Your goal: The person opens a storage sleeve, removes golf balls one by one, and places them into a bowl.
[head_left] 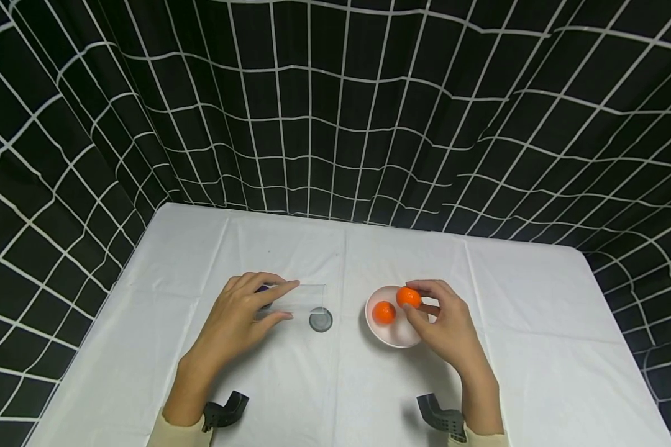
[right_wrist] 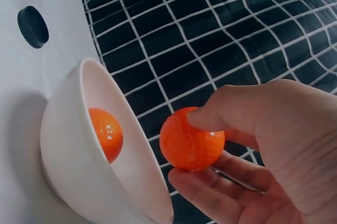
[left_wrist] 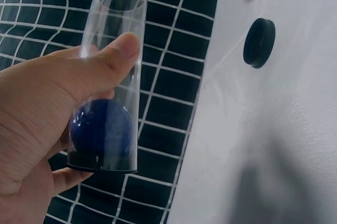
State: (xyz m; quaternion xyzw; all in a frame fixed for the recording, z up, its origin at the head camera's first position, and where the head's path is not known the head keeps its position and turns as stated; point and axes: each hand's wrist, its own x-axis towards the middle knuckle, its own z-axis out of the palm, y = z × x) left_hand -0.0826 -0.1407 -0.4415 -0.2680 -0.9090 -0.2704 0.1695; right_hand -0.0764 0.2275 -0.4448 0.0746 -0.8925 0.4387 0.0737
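Observation:
My left hand grips a clear cylindrical tube that has a dark base. Inside it, at the base end, sits a dark blue ball; the other end of the tube looks uncovered. Between thumb and fingers, my right hand pinches an orange golf ball, held just above the rim of a white bowl. A second orange golf ball lies inside that bowl.
A dark round cap lies on the white-covered table, between the tube and the bowl. Black netted fabric with white grid lines hangs behind the table and at both sides.

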